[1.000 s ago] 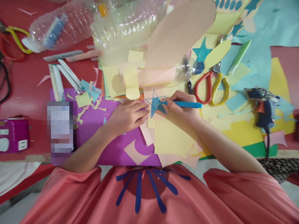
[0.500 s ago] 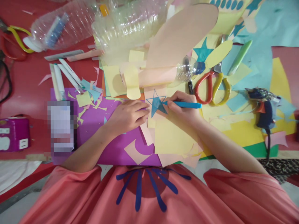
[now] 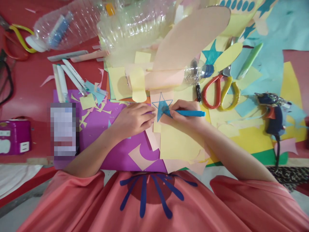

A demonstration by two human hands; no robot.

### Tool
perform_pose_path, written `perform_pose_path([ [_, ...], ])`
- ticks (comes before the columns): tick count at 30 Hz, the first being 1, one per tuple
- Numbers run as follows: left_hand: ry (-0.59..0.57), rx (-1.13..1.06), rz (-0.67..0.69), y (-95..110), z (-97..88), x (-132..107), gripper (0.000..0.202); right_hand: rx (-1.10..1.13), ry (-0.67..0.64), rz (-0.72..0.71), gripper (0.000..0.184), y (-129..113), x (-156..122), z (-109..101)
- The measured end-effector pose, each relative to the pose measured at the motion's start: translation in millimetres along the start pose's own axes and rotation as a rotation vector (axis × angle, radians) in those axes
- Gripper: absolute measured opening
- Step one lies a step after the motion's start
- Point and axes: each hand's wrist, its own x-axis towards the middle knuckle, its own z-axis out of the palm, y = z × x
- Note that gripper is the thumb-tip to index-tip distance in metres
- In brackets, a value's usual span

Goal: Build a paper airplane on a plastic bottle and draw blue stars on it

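Observation:
My right hand (image 3: 187, 112) grips a blue marker (image 3: 193, 113), its tip on a star (image 3: 161, 106) outlined in blue on a piece of pale pink paper (image 3: 166, 95). The star's lower part is coloured blue; its upper points show only the outline. My left hand (image 3: 137, 117) lies flat with fingers stretched out, fingertips at the left edge of that paper. Beneath my right hand is a yellow sheet (image 3: 181, 141). Just beyond stands a lying plastic bottle wrapped in pink paper (image 3: 166, 79), with a blue cap (image 3: 208, 71).
Red-and-yellow scissors (image 3: 220, 91) and a glue gun (image 3: 275, 116) lie to the right. Large clear bottles (image 3: 79, 24) lie at the back. Several markers (image 3: 72, 75), a blurred-out phone (image 3: 64, 130) and paper scraps (image 3: 96, 106) are on the left. A cut teal star (image 3: 212, 53) lies beyond the scissors.
My right hand has shifted slightly left and down with the marker, now covering the star's lower right point. My left hand stays in place. The view has shifted slightly.

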Motion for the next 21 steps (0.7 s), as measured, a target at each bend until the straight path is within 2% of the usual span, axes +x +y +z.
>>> perform_pose_path([
  [2, 0.0, 0.002, 0.004, 0, 0.4, 0, 0.029, 0.02, 0.015, 0.001, 0.023, 0, 2, -3],
  [7, 0.016, 0.016, 0.017, 0, 0.5, 1, 0.028, 0.036, 0.195, -0.047, 0.015, 3, 6, -5],
  [10, 0.01, 0.015, 0.015, 0, -0.5, 1, 0.026, 0.061, 0.168, -0.079, 0.013, 4, 8, -7],
  [15, -0.024, -0.003, -0.002, 1, -2.4, 1, 0.027, 0.126, 0.042, -0.043, 0.028, 6, 13, -15],
  [21, 0.001, -0.008, 0.007, 1, -1.8, 3, 0.027, 0.177, 0.072, -0.066, 0.021, 5, 26, -13],
])
